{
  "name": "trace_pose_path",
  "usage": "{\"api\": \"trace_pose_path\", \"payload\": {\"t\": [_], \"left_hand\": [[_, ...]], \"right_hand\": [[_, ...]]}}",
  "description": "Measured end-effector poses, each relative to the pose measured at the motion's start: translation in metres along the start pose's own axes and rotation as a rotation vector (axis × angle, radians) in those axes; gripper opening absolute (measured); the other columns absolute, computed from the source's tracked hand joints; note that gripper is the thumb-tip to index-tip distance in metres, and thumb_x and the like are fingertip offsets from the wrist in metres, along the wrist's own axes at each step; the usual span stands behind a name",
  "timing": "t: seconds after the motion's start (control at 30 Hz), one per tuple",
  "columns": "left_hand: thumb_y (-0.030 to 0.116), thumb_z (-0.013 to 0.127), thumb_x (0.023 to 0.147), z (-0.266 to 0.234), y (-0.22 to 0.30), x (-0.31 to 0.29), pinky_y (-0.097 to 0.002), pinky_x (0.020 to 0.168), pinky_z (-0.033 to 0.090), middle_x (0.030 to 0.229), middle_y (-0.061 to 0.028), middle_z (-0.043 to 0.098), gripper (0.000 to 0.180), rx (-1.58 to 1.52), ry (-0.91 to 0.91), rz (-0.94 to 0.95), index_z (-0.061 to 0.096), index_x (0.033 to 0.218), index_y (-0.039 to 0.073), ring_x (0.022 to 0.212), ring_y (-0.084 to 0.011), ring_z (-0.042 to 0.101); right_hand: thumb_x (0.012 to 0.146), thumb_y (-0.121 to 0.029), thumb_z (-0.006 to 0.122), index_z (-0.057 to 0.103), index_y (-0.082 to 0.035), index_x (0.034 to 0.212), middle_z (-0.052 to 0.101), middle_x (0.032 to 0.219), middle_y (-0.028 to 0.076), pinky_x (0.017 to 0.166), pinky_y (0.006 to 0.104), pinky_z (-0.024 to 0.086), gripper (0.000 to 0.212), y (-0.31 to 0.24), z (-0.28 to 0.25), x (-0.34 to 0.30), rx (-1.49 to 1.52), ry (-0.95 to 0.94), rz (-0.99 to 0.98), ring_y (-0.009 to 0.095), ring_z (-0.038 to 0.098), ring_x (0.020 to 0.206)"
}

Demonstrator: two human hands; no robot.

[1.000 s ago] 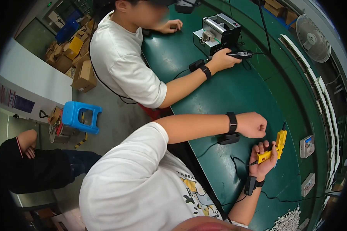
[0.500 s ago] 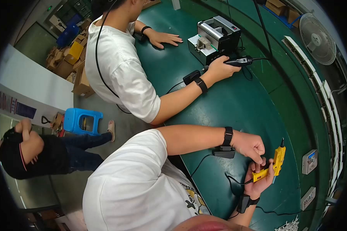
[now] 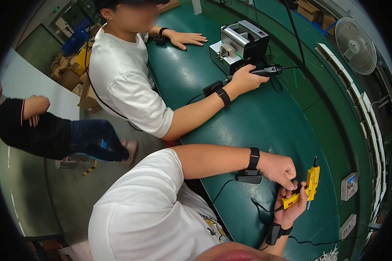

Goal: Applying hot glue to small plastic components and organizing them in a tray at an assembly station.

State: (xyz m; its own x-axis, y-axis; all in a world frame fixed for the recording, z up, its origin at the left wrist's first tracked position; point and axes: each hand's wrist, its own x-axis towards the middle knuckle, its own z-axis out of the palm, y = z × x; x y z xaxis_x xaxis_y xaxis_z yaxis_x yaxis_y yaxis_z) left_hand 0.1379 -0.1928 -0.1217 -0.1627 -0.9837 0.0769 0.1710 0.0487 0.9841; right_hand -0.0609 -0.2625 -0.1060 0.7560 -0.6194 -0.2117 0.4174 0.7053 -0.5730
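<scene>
1 yellow corded tool (image 3: 312, 177): over desk (image 3: 252, 126), right hand's (image 3: 289, 211) grip closed round it; left hand (image 3: 278, 168): curled just beside, contents cannot be told; surroundings: 1 silver-black machine (image 3: 253, 42), 2 small grey boxes (image 3: 349, 187), 1 fan (image 3: 355, 45), 1 black tool (image 3: 270, 70) in co-worker's hand (image 3: 247, 81)

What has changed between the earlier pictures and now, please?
The left hand has moved closer to the right hand, now at its fingers. The co-worker's left hand has flattened out. The standing person now mostly hides the blue stool. Unchanged: the right hand holds the yellow glue gun; the co-worker's right hand grips the black tool.
</scene>
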Motion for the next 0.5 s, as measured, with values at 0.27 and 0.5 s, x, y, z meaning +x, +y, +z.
{"api": "trace_pose_path", "payload": {"t": [0.27,0.5], "left_hand": [[0.022,0.079,0.1,0.002,0.012,0.003,-0.0305,0.054,0.03,0.063,0.0088,0.033,0.06,0.046,0.019,-0.087,0.032,0.065,0.011,0.062,-0.0045,0.032],[0.025,0.08,0.098,0.0,0.004,0.004,-0.0288,0.046,0.031,0.058,0.0065,0.042,0.056,-0.011,0.024,-0.065,0.037,0.063,0.015,0.05,-0.0058,0.04]], "right_hand": [[0.106,-0.018,0.06,0.06,-0.008,0.122,0.063,0.098,0.008,0.074,0.0321,0.05,0.019,-0.002,0.006,-0.004,-0.034,0.078,-0.035,0.016,0.057,0.073],[0.104,-0.016,0.06,0.059,-0.008,0.119,0.061,0.094,0.008,0.075,0.0324,0.05,0.017,-0.003,0.014,-0.003,-0.033,0.064,-0.016,0.015,0.055,0.072]]}}
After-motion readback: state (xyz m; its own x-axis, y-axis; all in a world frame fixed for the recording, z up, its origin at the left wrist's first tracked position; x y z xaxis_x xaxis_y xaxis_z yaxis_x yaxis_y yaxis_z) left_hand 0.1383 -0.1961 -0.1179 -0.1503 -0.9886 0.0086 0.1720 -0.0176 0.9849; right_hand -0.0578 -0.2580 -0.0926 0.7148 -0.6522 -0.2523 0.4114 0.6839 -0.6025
